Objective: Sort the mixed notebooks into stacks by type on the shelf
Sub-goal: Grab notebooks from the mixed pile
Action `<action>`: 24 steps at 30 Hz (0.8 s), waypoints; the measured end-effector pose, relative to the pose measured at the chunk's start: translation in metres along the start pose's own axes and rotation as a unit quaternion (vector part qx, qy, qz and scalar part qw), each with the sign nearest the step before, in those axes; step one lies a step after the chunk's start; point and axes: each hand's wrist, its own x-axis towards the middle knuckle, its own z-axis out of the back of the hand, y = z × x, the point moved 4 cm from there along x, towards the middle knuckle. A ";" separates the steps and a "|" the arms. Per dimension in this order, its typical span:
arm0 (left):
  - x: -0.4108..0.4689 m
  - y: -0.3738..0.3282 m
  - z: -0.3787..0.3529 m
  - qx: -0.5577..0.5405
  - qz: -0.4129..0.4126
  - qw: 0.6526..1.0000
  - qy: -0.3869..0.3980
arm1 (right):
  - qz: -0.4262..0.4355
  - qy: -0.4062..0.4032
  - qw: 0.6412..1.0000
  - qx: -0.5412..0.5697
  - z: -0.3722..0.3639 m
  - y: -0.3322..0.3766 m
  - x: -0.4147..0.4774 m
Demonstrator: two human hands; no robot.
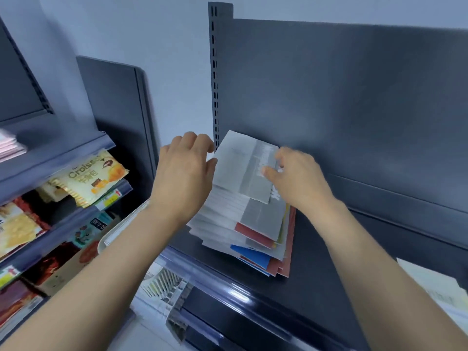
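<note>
**Top notebook to be lifted clear of the mixed pile**

The mixed pile (253,229) of notebooks lies on the dark shelf (342,262), just right of the foot of the slotted upright (215,84), with its edges fanned unevenly toward the front. The grey top notebook (240,163) is tilted up off the pile, nearest the upright. Its left edge is gripped by the curled fingers and thumb of the left hand (182,171). Its right edge is pinched by the right hand (296,178), thumb on the cover. The frame is blurred there, so the depth of each hold cannot be told.

For a clean lift, only 1 notebook should be caught, and the 2 holds are best kept level so that the loose books beneath are not dragged forward. A pale stack (435,287) lies well right of the upright and is judged a possible destination.
</note>
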 end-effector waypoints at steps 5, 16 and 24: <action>0.012 0.044 -0.012 -0.033 -0.023 0.999 0.033 | -0.131 0.079 0.988 -0.019 -0.042 0.013 0.015; 0.020 0.062 -0.040 -0.125 -0.014 0.981 0.149 | -0.268 -0.126 0.954 0.040 -0.021 0.017 0.009; 0.020 0.032 -0.068 0.020 0.039 0.943 0.329 | -0.307 -0.254 0.917 0.019 0.033 -0.003 -0.034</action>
